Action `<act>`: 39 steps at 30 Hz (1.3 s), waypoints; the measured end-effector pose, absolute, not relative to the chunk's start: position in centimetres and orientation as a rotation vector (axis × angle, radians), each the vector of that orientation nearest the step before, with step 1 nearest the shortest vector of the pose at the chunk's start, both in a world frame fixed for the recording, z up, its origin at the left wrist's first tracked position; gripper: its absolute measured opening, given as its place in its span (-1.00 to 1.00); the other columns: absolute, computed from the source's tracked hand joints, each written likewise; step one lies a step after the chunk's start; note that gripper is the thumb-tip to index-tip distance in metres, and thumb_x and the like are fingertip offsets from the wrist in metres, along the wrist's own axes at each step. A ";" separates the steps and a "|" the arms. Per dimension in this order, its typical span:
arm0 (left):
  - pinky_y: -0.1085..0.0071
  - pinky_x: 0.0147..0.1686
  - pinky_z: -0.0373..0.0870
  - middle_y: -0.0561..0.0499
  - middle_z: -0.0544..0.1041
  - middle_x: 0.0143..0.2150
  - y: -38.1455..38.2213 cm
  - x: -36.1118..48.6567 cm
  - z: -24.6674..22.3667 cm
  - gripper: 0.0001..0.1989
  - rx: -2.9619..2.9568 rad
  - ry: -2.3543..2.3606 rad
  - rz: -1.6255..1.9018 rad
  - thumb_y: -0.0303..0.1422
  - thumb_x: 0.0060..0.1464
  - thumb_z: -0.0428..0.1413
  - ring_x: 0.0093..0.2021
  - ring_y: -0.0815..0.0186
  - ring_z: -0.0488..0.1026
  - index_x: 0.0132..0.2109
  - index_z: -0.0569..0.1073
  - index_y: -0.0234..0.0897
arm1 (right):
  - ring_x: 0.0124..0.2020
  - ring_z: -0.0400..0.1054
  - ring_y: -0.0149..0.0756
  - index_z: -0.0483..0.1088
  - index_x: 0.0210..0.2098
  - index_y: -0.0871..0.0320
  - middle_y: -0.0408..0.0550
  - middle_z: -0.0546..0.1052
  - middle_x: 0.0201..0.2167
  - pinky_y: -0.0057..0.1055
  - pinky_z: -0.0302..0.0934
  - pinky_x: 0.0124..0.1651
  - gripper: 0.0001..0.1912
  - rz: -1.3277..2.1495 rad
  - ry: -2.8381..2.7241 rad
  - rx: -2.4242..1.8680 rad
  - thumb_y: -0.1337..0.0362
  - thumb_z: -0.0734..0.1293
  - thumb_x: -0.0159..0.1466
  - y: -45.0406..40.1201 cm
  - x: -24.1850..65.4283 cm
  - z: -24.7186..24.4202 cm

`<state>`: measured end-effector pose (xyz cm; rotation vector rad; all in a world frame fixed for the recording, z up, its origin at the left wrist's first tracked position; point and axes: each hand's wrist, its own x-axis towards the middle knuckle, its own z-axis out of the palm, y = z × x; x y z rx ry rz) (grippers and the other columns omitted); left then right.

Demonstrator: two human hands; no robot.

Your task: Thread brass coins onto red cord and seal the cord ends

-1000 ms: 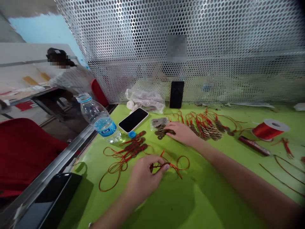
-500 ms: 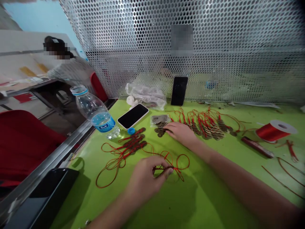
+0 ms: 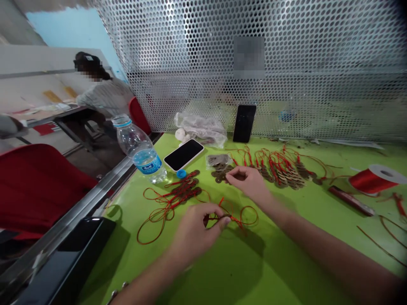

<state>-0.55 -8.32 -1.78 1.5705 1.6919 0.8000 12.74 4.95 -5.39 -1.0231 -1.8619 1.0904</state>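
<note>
The left hand (image 3: 195, 226) pinches a red cord (image 3: 235, 219) between thumb and forefinger, low above the green table (image 3: 229, 271). The cord's long axis runs roughly from 9 to 3 o'clock, its looped end pointing to 3. The right hand (image 3: 249, 182) is between 1 and 2 o'clock from the left; its fingertips almost meet beside the loose coins (image 3: 219, 173), but whether they hold one I cannot tell. The step in hand, I judge, is picking a coin; the next move calls for a fine grip, because the coins overlap. From the left hand, strung coins (image 3: 187, 191) lie at 11 o'clock. From the right hand, coin tassels (image 3: 286, 174) lie between 2 and 3, a red spool (image 3: 365, 180) farther at 3.
</note>
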 end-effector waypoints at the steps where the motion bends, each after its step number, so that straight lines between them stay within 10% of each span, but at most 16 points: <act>1: 0.49 -0.58 -0.05 0.12 0.34 -0.60 -8.3 -0.7 -1.7 -0.76 1.522 1.692 0.817 -0.25 0.03 0.09 -0.58 0.45 0.09 -0.49 0.45 -0.30 | -0.45 0.43 -0.33 0.43 -0.46 0.20 -0.06 0.55 -0.49 -0.42 0.32 -0.33 -0.82 1.178 -1.822 -1.005 0.19 0.32 0.09 4.4 12.7 -5.2; 16: 0.49 -0.58 -0.11 0.14 0.21 -0.63 -7.5 -1.6 -3.0 -0.58 1.081 1.450 0.999 -0.02 -0.16 0.19 -0.59 0.49 0.03 -0.51 0.40 -0.35 | -0.42 0.44 -0.33 0.43 -0.47 0.16 -0.09 0.55 -0.46 -0.41 0.35 -0.32 -0.95 1.016 -1.960 -0.888 0.33 0.31 0.07 0.7 12.3 -3.6; 39: 0.52 -0.60 -0.05 0.14 0.24 -0.60 -7.5 -1.9 -2.9 -0.74 1.184 1.522 1.074 -0.22 -0.08 0.19 -0.59 0.50 0.07 -0.50 0.39 -0.35 | -0.28 0.45 -0.35 0.53 -0.32 0.12 -0.10 0.58 -0.32 -0.41 0.34 -0.18 -0.86 1.517 -1.975 -0.658 0.29 0.36 0.12 2.4 12.7 -3.1</act>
